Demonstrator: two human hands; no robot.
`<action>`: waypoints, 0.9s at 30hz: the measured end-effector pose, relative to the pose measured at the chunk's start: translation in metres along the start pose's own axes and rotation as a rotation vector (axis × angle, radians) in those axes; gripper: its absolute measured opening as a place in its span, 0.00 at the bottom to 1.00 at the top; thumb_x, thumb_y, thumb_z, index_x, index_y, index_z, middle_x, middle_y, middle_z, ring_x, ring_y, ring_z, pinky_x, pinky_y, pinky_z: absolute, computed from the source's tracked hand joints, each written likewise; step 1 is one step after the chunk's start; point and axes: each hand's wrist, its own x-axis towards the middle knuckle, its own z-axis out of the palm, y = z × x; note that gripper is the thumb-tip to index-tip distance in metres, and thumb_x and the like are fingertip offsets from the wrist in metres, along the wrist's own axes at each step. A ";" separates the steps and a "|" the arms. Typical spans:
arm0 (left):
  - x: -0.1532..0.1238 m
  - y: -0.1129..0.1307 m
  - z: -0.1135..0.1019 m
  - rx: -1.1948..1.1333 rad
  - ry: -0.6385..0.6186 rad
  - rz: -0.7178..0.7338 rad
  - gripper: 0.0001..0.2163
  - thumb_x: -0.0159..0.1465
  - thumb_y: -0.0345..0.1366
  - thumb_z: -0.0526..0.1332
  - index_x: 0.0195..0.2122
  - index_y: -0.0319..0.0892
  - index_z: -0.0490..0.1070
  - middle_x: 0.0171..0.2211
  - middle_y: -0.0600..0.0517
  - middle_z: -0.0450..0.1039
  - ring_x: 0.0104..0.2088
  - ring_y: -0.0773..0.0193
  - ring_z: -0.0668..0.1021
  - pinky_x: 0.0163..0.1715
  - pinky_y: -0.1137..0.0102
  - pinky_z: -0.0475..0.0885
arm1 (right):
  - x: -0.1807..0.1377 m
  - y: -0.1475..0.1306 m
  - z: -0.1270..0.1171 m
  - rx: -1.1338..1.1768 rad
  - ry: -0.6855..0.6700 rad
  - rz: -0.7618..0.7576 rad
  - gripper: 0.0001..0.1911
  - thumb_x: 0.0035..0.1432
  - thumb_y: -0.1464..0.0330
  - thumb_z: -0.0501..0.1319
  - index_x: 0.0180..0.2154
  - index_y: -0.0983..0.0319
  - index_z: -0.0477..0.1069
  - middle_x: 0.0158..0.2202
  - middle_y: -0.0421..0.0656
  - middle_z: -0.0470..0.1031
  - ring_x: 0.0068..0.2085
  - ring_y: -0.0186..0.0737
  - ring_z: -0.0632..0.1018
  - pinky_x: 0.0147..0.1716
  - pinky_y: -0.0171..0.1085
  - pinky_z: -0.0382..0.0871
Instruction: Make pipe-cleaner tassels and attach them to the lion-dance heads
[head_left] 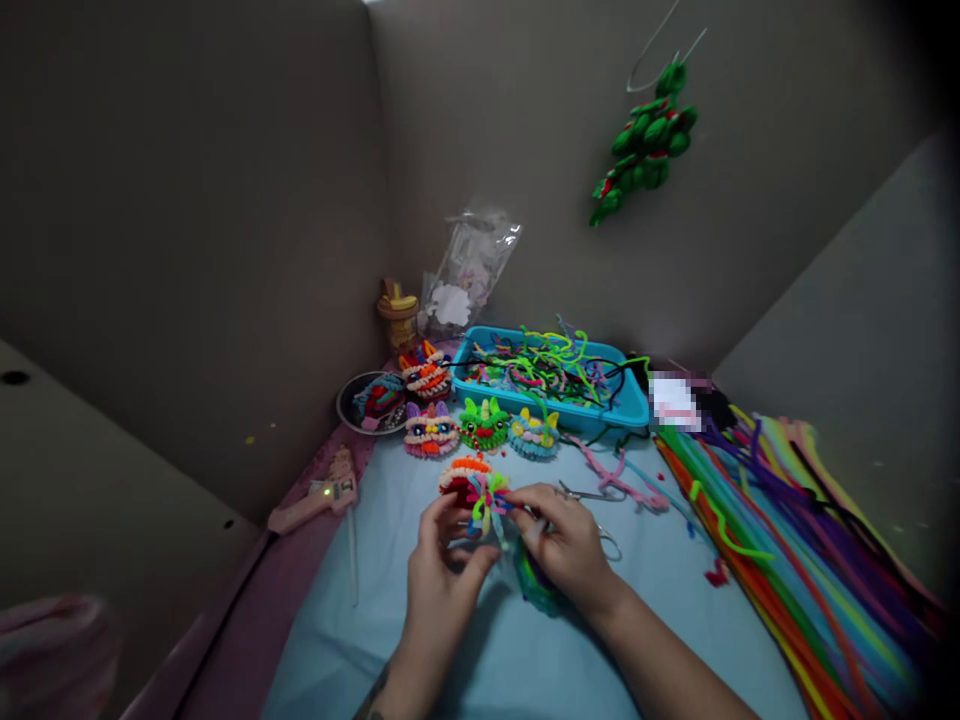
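Both my hands meet over a light blue table surface [420, 640]. My left hand [442, 560] is closed, pinching the lower strands of a multicoloured pipe-cleaner figure [476, 488] with an orange and red top. My right hand [566, 545] is closed too, its fingertips gripping the same figure's coloured strands from the right. Under the right palm lies a green and blue pipe-cleaner piece [536, 588]. Scissors [592, 497] lie just behind the right hand.
Three finished pipe-cleaner faces [484, 425] stand in a row before a blue tray [626, 405] of scraps. A pink glue gun [315, 500] lies left. Long coloured pipe cleaners [795, 540] fan out right. A round dish [375, 402] and green hanging ornament [649, 140] are behind.
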 end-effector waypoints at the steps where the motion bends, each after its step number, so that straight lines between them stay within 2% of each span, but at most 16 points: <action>1: -0.001 0.000 0.002 -0.037 -0.002 -0.021 0.25 0.52 0.34 0.67 0.51 0.45 0.62 0.43 0.47 0.74 0.39 0.60 0.79 0.30 0.71 0.75 | 0.000 -0.002 0.000 -0.005 -0.010 -0.032 0.07 0.58 0.75 0.59 0.38 0.59 0.72 0.31 0.42 0.78 0.32 0.36 0.78 0.32 0.34 0.70; 3: -0.003 0.000 0.003 -0.122 -0.006 -0.063 0.23 0.53 0.35 0.67 0.49 0.45 0.64 0.43 0.47 0.74 0.39 0.60 0.79 0.33 0.70 0.75 | 0.000 -0.005 -0.001 -0.012 -0.070 -0.108 0.08 0.59 0.75 0.59 0.39 0.60 0.71 0.30 0.42 0.78 0.32 0.36 0.77 0.32 0.35 0.69; 6: -0.009 0.000 -0.003 -0.250 0.010 -0.145 0.20 0.54 0.37 0.66 0.47 0.44 0.66 0.44 0.46 0.75 0.41 0.59 0.79 0.38 0.68 0.75 | -0.001 -0.012 -0.005 -0.028 -0.231 -0.192 0.08 0.60 0.73 0.57 0.42 0.61 0.71 0.29 0.43 0.77 0.30 0.36 0.76 0.31 0.36 0.67; 10: -0.015 0.004 -0.016 -0.399 0.002 -0.295 0.18 0.58 0.41 0.63 0.49 0.42 0.68 0.43 0.45 0.75 0.41 0.57 0.79 0.38 0.66 0.75 | -0.003 -0.020 -0.009 -0.074 -0.431 -0.235 0.11 0.62 0.69 0.56 0.46 0.63 0.70 0.34 0.47 0.78 0.33 0.39 0.77 0.33 0.38 0.65; 12: -0.014 0.005 -0.020 -0.428 -0.011 -0.310 0.18 0.60 0.44 0.61 0.50 0.43 0.67 0.43 0.45 0.75 0.39 0.58 0.78 0.37 0.65 0.75 | -0.004 -0.023 -0.009 -0.086 -0.498 -0.251 0.14 0.62 0.66 0.56 0.48 0.63 0.68 0.35 0.47 0.78 0.35 0.40 0.77 0.34 0.39 0.65; 14: -0.011 0.005 -0.021 -0.373 -0.014 -0.270 0.19 0.58 0.43 0.64 0.49 0.42 0.67 0.43 0.46 0.75 0.39 0.59 0.78 0.38 0.67 0.75 | -0.005 -0.024 -0.008 -0.084 -0.537 -0.272 0.18 0.63 0.59 0.56 0.49 0.64 0.67 0.34 0.47 0.77 0.34 0.40 0.77 0.33 0.39 0.65; 16: -0.009 0.004 -0.020 -0.310 -0.011 -0.220 0.20 0.53 0.39 0.69 0.46 0.43 0.69 0.42 0.47 0.75 0.40 0.60 0.78 0.40 0.68 0.74 | -0.006 -0.024 -0.009 -0.064 -0.527 -0.296 0.26 0.63 0.50 0.51 0.50 0.64 0.66 0.32 0.46 0.76 0.32 0.40 0.76 0.32 0.39 0.66; 18: -0.007 0.004 -0.020 -0.274 -0.009 -0.177 0.20 0.52 0.37 0.70 0.45 0.43 0.70 0.42 0.48 0.75 0.42 0.60 0.77 0.42 0.69 0.73 | -0.007 -0.021 -0.011 -0.046 -0.457 -0.287 0.30 0.64 0.47 0.43 0.49 0.64 0.64 0.33 0.47 0.75 0.33 0.41 0.76 0.33 0.40 0.67; 20: -0.007 0.003 -0.020 -0.238 -0.004 -0.145 0.18 0.53 0.37 0.68 0.45 0.43 0.71 0.43 0.48 0.75 0.43 0.60 0.77 0.44 0.68 0.73 | -0.008 -0.017 -0.014 -0.057 -0.349 -0.242 0.24 0.67 0.53 0.40 0.47 0.63 0.64 0.35 0.48 0.74 0.36 0.42 0.75 0.35 0.40 0.68; 23: -0.006 0.000 -0.023 -0.169 0.019 -0.119 0.14 0.57 0.37 0.64 0.45 0.43 0.72 0.44 0.47 0.76 0.44 0.59 0.77 0.45 0.68 0.72 | -0.009 -0.013 -0.015 -0.109 -0.220 -0.169 0.10 0.66 0.71 0.46 0.44 0.62 0.64 0.36 0.48 0.71 0.37 0.41 0.74 0.36 0.40 0.70; 25: -0.005 -0.004 -0.023 -0.120 0.052 -0.093 0.13 0.60 0.37 0.62 0.46 0.43 0.71 0.45 0.47 0.75 0.44 0.59 0.77 0.45 0.66 0.72 | -0.009 -0.013 -0.014 -0.139 -0.199 -0.132 0.14 0.60 0.78 0.50 0.45 0.61 0.65 0.38 0.48 0.70 0.38 0.41 0.74 0.36 0.39 0.71; 27: -0.004 -0.008 -0.023 -0.074 0.096 -0.043 0.14 0.61 0.38 0.60 0.49 0.45 0.70 0.48 0.47 0.73 0.47 0.58 0.76 0.47 0.65 0.71 | -0.009 -0.016 -0.012 -0.153 -0.210 -0.108 0.19 0.58 0.80 0.51 0.50 0.61 0.66 0.40 0.48 0.69 0.40 0.41 0.74 0.37 0.39 0.73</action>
